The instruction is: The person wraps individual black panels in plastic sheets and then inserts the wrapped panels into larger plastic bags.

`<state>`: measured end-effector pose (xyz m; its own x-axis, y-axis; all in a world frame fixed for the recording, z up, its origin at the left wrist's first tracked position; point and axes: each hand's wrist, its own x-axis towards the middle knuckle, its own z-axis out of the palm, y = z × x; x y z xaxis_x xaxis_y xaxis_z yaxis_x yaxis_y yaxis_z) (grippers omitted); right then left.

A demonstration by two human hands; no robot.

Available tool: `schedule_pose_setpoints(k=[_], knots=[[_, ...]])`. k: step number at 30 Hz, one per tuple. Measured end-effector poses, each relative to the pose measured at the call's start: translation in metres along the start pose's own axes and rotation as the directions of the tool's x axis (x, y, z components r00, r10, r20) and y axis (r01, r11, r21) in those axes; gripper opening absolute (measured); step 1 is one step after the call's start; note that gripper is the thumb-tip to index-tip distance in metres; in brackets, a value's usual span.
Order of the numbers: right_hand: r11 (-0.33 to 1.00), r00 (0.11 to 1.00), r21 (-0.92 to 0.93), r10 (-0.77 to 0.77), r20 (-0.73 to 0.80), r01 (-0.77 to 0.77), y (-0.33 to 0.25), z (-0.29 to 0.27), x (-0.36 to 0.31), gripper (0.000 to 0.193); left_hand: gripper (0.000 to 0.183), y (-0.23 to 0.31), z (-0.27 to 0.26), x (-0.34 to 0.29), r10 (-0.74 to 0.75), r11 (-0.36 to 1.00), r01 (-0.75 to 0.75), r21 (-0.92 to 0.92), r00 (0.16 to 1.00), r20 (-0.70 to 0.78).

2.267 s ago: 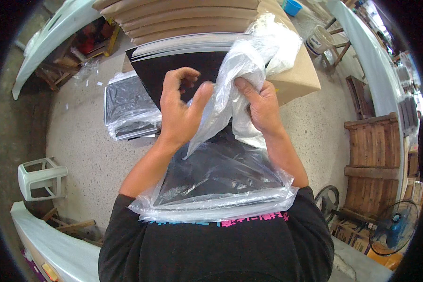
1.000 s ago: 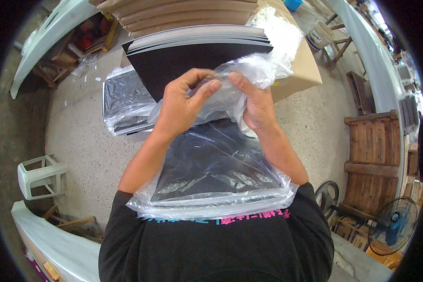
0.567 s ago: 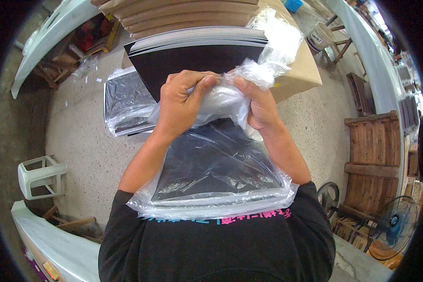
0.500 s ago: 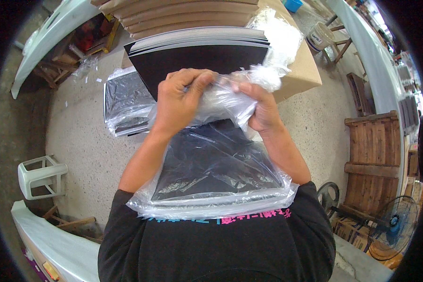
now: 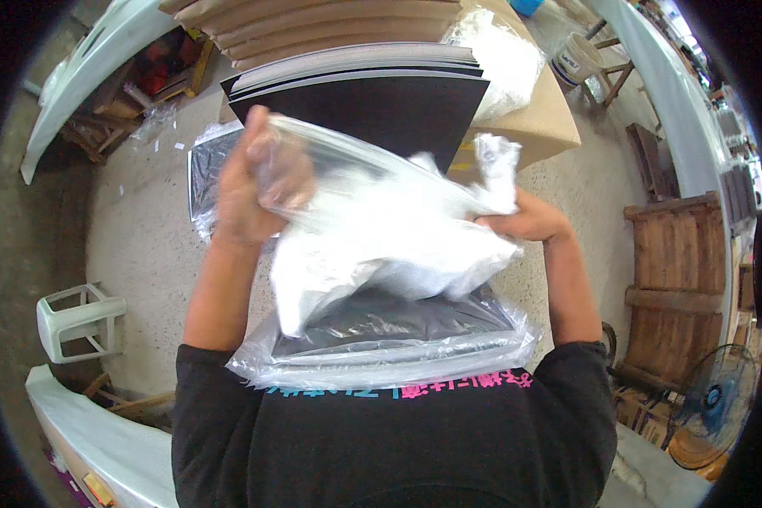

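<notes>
A clear plastic bag [image 5: 372,216] is stretched between my two hands, blurred in its middle. My left hand [image 5: 262,182] is closed on its left end, with some fingers showing through the film. At the right end, my right hand [image 5: 529,216] grips the gathered plastic, and a crumpled tuft sticks up above it. Close to my chest lies a flat black panel [image 5: 398,317] wrapped in clear plastic, partly hidden under the bag. Just beyond my hands stands a stack of black-faced sheets [image 5: 356,106] with pale edges.
Folded brown cardboard [image 5: 330,25] rises behind the stack. Crumpled white plastic [image 5: 499,59] rests on a cardboard box [image 5: 542,118]. At left are another wrapped black panel [image 5: 201,182] and a white stool [image 5: 80,322]. A wooden pallet [image 5: 673,288] and a fan [image 5: 711,406] stand at right.
My hands have moved apart, the left one to the left and the right one to the right. The plastic, bunched between them before, is now spread wide.
</notes>
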<state>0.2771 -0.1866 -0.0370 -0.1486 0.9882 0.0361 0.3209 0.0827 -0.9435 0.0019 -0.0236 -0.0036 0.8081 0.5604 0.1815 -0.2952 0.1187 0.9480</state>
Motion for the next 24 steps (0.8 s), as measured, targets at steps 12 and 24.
schedule_pose_setpoints(k=[12,24], knots=[[0.715,0.931,0.654,0.015,-0.365,0.245,0.055,0.027,-0.02,0.057,0.039,-0.05,-0.025,-0.029,-0.351,0.924,0.353,-0.147,0.936,0.039],[0.846,0.151,-0.434,-0.407,-0.901,-0.309,-0.01,0.019,0.064,0.025,0.019,0.009,-0.037,-0.002,0.217,0.953,-0.115,0.281,0.905,-0.365]])
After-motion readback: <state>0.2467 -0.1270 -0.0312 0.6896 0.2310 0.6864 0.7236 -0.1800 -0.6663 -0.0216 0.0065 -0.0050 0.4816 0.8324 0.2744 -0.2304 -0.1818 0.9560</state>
